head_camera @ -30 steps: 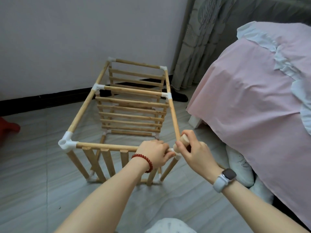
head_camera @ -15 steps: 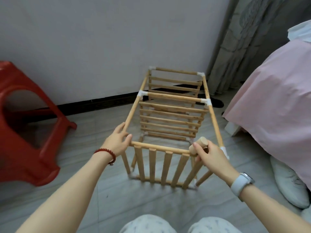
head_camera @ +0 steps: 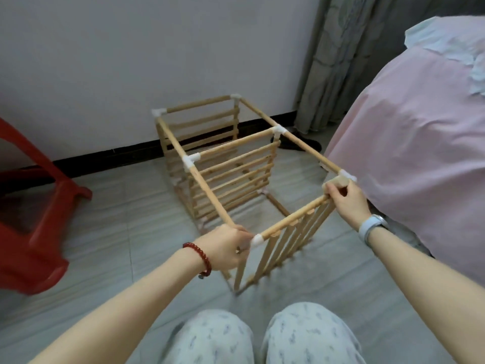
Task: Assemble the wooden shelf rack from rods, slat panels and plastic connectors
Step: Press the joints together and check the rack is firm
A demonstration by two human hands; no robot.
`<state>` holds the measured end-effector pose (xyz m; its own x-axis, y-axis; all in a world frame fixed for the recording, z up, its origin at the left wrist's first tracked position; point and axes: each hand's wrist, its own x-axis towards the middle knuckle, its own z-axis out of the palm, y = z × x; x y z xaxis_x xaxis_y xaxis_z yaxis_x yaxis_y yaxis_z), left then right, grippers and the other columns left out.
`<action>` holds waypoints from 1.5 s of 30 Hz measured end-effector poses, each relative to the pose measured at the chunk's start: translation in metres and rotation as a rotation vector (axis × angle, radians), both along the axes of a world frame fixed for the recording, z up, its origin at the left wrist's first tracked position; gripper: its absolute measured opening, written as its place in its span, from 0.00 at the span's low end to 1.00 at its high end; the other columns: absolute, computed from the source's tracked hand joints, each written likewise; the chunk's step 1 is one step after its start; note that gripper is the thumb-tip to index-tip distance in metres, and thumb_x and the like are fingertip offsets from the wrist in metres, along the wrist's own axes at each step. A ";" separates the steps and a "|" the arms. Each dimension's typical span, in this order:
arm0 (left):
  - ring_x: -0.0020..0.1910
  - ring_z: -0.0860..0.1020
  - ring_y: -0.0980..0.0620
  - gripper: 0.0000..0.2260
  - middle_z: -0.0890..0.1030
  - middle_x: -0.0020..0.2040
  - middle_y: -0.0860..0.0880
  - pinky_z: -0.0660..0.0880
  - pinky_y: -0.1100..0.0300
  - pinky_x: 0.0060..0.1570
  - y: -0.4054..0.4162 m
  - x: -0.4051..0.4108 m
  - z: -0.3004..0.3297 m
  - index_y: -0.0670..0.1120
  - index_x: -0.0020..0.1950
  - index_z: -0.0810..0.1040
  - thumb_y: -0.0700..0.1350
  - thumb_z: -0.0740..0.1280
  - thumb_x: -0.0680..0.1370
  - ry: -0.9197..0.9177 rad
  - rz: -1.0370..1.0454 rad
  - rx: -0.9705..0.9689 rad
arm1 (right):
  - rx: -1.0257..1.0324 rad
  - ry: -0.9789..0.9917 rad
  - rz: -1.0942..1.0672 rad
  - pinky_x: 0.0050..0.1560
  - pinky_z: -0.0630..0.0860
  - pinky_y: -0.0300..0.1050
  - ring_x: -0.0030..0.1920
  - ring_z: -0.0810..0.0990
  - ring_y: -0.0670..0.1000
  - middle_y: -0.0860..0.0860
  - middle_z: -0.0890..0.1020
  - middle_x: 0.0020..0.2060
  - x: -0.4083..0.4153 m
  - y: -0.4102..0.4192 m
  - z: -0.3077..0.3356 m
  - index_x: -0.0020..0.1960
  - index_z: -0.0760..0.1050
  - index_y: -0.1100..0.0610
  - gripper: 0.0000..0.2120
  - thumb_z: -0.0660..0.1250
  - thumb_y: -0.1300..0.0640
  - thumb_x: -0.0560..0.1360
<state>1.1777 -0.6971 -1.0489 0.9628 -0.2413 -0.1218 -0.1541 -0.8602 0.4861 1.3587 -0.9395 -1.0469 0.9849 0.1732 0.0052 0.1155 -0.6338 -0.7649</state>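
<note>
Seen from the head camera, the wooden shelf rack [head_camera: 231, 164] stands on the tiled floor [head_camera: 118, 206] between a red plastic stool [head_camera: 31, 219] and a pink-covered bed [head_camera: 409, 132]. The left hand [head_camera: 227, 246] grips its near-left corner at a white plastic connector [head_camera: 256, 239]. The right hand [head_camera: 346, 200], well apart, curls around the near top rod [head_camera: 294, 219] at the near-right corner.

Both arms reach forward, nearly straight. The left hand [head_camera: 227, 246], at 11 o'clock, curls its fingers closed; the right hand [head_camera: 346, 203], at 1 o'clock, pinches with bent fingers.
</note>
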 end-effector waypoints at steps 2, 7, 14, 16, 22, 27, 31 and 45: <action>0.43 0.76 0.51 0.09 0.80 0.46 0.49 0.76 0.54 0.47 -0.015 0.016 0.002 0.45 0.50 0.80 0.50 0.66 0.76 0.050 -0.065 0.081 | 0.053 -0.027 -0.001 0.51 0.74 0.48 0.50 0.77 0.51 0.52 0.79 0.48 -0.007 0.003 0.012 0.53 0.76 0.57 0.18 0.61 0.43 0.75; 0.37 0.70 0.52 0.23 0.79 0.34 0.52 0.57 0.62 0.28 -0.054 0.062 -0.005 0.49 0.36 0.77 0.69 0.61 0.69 -0.327 -0.023 0.489 | -0.011 -0.030 0.165 0.51 0.74 0.52 0.47 0.77 0.53 0.53 0.79 0.45 -0.042 0.002 0.029 0.50 0.68 0.56 0.11 0.65 0.50 0.75; 0.62 0.71 0.52 0.20 0.78 0.56 0.54 0.52 0.53 0.69 -0.057 0.082 -0.029 0.54 0.63 0.74 0.62 0.57 0.76 -0.266 -0.013 0.224 | -0.197 -0.187 0.228 0.41 0.73 0.55 0.39 0.78 0.58 0.53 0.79 0.34 -0.073 -0.012 0.028 0.42 0.65 0.51 0.11 0.63 0.46 0.76; 0.57 0.76 0.51 0.19 0.80 0.51 0.54 0.58 0.44 0.67 -0.045 0.079 -0.034 0.54 0.57 0.78 0.59 0.54 0.76 -0.398 -0.003 0.241 | -0.108 -0.266 0.203 0.40 0.74 0.58 0.36 0.77 0.58 0.53 0.78 0.32 -0.070 -0.009 0.036 0.42 0.67 0.55 0.11 0.66 0.50 0.74; 0.55 0.75 0.49 0.09 0.80 0.50 0.54 0.57 0.45 0.66 -0.040 0.081 -0.035 0.53 0.55 0.79 0.51 0.63 0.77 -0.363 0.036 0.230 | -0.324 -0.248 0.238 0.40 0.71 0.50 0.43 0.79 0.61 0.54 0.80 0.39 -0.071 0.009 0.025 0.55 0.65 0.56 0.13 0.60 0.48 0.78; 0.59 0.72 0.49 0.11 0.78 0.53 0.54 0.52 0.48 0.68 -0.040 0.080 -0.033 0.54 0.58 0.77 0.52 0.62 0.78 -0.346 0.041 0.228 | -0.057 -0.748 0.055 0.28 0.66 0.29 0.27 0.69 0.47 0.48 0.73 0.31 -0.060 0.020 0.069 0.51 0.69 0.62 0.19 0.56 0.46 0.75; 0.61 0.70 0.53 0.13 0.76 0.56 0.56 0.49 0.51 0.69 -0.039 0.083 -0.034 0.56 0.61 0.74 0.55 0.58 0.79 -0.302 0.057 0.276 | -0.157 -0.716 0.144 0.24 0.64 0.35 0.22 0.73 0.50 0.48 0.73 0.23 -0.078 0.024 0.022 0.46 0.73 0.64 0.22 0.53 0.45 0.77; 0.62 0.68 0.54 0.13 0.75 0.58 0.57 0.48 0.53 0.71 -0.041 0.086 -0.029 0.57 0.63 0.72 0.55 0.57 0.79 -0.268 0.071 0.288 | -0.327 -0.597 0.264 0.23 0.69 0.46 0.23 0.76 0.60 0.54 0.76 0.23 -0.073 0.024 -0.008 0.46 0.70 0.59 0.19 0.55 0.43 0.72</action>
